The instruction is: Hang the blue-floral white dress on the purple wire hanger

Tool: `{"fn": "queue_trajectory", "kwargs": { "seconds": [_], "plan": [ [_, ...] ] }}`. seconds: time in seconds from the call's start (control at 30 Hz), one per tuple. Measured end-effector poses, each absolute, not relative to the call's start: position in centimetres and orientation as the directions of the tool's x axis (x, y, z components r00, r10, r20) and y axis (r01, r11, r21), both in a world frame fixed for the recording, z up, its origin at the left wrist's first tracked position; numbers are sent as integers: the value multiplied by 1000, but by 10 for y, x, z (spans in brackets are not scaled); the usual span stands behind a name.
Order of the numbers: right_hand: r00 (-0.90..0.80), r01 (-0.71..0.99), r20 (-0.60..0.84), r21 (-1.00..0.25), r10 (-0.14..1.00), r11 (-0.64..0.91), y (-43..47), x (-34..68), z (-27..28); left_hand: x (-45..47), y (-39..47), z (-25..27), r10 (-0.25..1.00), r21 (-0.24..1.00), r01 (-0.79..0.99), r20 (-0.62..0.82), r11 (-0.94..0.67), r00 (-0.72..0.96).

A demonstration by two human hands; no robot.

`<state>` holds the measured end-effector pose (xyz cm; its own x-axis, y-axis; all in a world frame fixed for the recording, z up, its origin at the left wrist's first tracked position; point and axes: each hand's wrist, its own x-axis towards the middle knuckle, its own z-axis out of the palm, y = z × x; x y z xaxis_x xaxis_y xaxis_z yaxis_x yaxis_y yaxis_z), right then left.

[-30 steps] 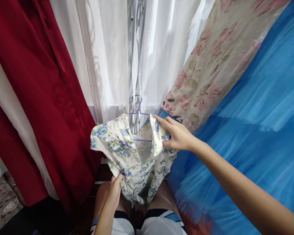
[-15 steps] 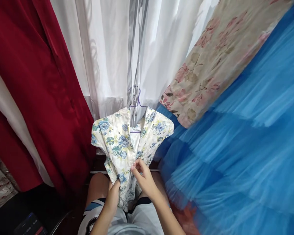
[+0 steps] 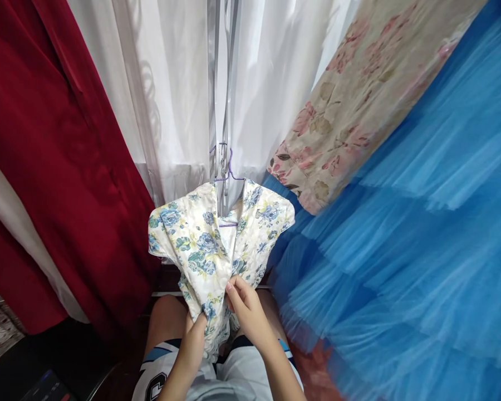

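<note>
Blouse (image 3: 204, 239) drapes a purple hanger (image 3: 230, 174). Our left hand (image 3: 192, 341) grips its side; our right hand (image 3: 248, 310) pinches its front.

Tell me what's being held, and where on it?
A floral top: left grip on its lower side, right grip on its front below the neckline.

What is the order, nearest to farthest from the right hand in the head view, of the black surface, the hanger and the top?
1. Top: touching the right hand, directly in front.
2. Hanger: beyond the hand, at the neckline.
3. Black surface: off to the person's left, low in the view.
</note>
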<state>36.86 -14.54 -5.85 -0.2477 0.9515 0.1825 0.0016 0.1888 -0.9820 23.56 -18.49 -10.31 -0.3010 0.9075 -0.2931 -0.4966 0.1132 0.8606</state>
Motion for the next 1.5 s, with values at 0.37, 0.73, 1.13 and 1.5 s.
{"fn": "queue_trajectory", "kwargs": {
  "seconds": [0.37, 0.73, 1.13, 1.5],
  "plan": [
    [-332, -119, 45, -993, 942, 5, -156, 371, -45, 231, -173, -84, 898, 960, 173, 270, -222, -348],
    [-152, -317, 90, -948, 984, 38, -96, 383, 9, 245, -150, -55, 904, 561, 724, 370, -401, 214],
    [-118, -308, 358, -900, 926, 308, -24, 354, 94, 216, -116, -20, 906, 676, 603, 296, -423, 303],
    [-26, 23, 551, -834, 834, 551, -32, 360, 75, 223, -42, 109, 544, 365, 588, 825, -721, 155]
  ]
}}
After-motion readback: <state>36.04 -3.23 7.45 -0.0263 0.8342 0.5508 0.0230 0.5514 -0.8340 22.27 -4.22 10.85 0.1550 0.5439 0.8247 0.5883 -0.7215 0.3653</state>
